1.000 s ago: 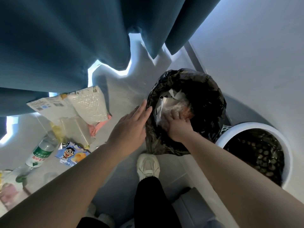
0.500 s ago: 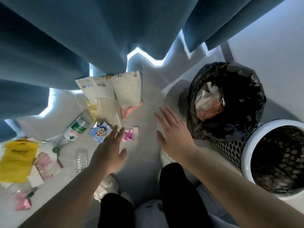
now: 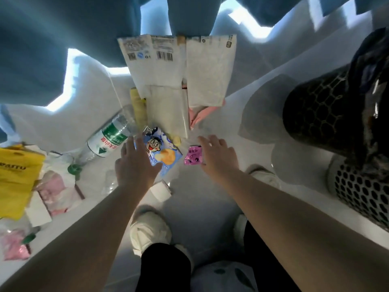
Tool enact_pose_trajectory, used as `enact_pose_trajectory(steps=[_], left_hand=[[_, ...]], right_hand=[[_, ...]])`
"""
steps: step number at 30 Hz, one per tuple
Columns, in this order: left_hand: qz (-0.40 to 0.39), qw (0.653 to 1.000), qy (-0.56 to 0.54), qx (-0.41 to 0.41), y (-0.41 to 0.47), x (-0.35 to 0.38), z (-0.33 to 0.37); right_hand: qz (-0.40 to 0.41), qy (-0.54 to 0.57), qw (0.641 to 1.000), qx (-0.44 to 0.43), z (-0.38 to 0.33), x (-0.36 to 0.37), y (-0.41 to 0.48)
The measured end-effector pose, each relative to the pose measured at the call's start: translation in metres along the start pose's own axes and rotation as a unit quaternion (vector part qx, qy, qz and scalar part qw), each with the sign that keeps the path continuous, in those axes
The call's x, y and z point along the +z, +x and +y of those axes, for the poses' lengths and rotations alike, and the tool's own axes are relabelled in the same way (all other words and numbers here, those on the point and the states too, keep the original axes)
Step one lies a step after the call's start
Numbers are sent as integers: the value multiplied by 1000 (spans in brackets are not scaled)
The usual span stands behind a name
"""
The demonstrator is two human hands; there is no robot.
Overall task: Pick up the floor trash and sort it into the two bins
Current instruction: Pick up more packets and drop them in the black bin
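Note:
Trash lies spread on the pale floor. My left hand (image 3: pixel 134 165) hovers open, fingers apart, over the left edge of a blue snack packet (image 3: pixel 163 152) with a cartoon face. My right hand (image 3: pixel 219 159) is open too, its fingertips at the right side of a small pink-purple wrapper (image 3: pixel 193 158). Neither hand holds anything. A clear bottle with a green label (image 3: pixel 109 140) lies left of the packet. At the far right stand two mesh bins: one lined with a black bag (image 3: pixel 324 110), one white (image 3: pixel 362 194).
Large white mailer bags (image 3: pixel 179 64) and a clear bag (image 3: pixel 168 110) lie beyond the packet, under blue curtains (image 3: pixel 52 39). A yellow bag (image 3: pixel 14 173), pink wrappers (image 3: pixel 54 190) and white paper pieces (image 3: pixel 160 189) lie at the left. My shoes (image 3: pixel 149 230) stand below the hands.
My right hand left a clear bag in the black-lined bin and both hands swung left and down toward the floor trash. The view turned away from the bins.

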State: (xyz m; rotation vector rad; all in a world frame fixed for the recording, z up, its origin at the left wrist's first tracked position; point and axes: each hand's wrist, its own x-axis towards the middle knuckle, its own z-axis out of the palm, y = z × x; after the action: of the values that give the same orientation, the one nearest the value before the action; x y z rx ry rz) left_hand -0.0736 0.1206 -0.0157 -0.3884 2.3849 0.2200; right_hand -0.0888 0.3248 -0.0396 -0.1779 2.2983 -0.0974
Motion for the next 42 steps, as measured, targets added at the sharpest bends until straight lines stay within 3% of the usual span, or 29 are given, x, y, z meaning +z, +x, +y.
enact_pose_trajectory(steps=[5,10,14,19,23,28,31,33,36,39,42], left_hand=[[62,998,-9,-16,30,21,-5],[77,994,-66,-45,45,30,-8],[57,983,-173,-33,50,26,-19],[16,968,-251,3,33,9,-36],[-13,967,-254,-5,17,2,-51],[-21,966,-257,-4,12,2,-63],[-18,964,-264,5,18,8,-66],[-15,964,-265,14,20,12,-67],[-11,962,-272,20,19,15,-69],[-13,957,-289,7,12,13,-72],[-24,956,-292,-3,2,9,-72]], right_hand=[[31,-9,999,42,-5,32,26],[55,69,993,74,-18,46,38],[34,120,991,49,-27,41,35],[19,179,981,79,-21,20,24],[76,191,978,47,-6,2,24],[80,90,990,-68,-4,-32,45],[52,120,991,-38,-12,-35,69],[32,228,971,58,-15,-34,80],[65,280,951,110,-5,-24,80],[81,260,961,36,11,-16,48],[32,173,984,-11,26,-7,12]])
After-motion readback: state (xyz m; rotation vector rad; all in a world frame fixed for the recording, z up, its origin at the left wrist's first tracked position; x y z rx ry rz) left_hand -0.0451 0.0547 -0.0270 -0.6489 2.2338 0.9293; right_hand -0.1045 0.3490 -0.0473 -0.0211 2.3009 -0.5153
